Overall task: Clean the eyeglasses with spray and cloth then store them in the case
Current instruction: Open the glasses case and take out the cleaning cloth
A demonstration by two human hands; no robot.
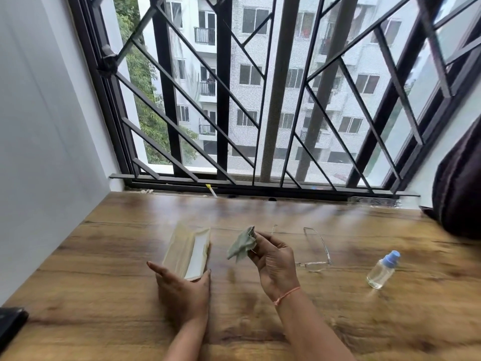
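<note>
A beige glasses case (187,250) lies open on the wooden table (260,214), its pale lining showing. My left hand (182,290) grips the case's near end. My right hand (274,264) is raised above the table and pinches a crumpled grey-green cloth (242,244) between thumb and fingers. The thin-framed eyeglasses (316,252) rest on the table just right of that hand, arms unfolded. A small clear spray bottle (382,270) with a blue cap lies further right, tilted on its side.
A barred window (260,100) runs along the table's far edge, with a white wall (39,152) at the left. A dark bag or cushion (458,188) sits at the far right. A black object (10,324) pokes in at the near left corner.
</note>
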